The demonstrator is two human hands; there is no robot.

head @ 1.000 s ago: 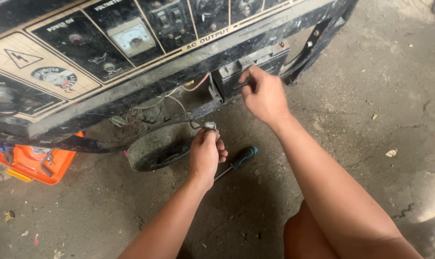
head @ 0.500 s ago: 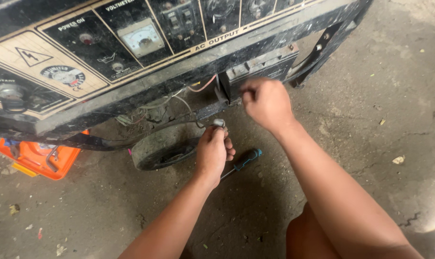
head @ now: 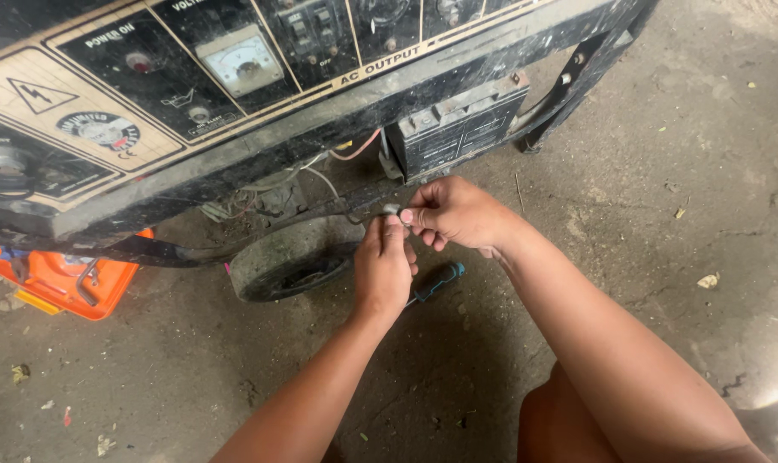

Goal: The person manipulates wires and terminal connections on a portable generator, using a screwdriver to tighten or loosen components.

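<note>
My left hand is closed around the end of a thin black cable, just below a black generator. A small metal terminal sticks up from its fingers. My right hand meets it from the right, and its fingertips pinch the same terminal. Both hands hover in front of the generator's wheel and below a dark battery mounted in the frame. Loose wires hang under the control panel. A screwdriver with a teal and black handle lies on the floor beneath my hands.
An orange toolbox sits on the concrete floor at the left, partly under the generator. The generator's black frame leg reaches the floor at the upper right. My bare knee is at the bottom.
My right hand has come down from the battery to the terminal held by my left hand. The left hand has stayed at the cable end.
</note>
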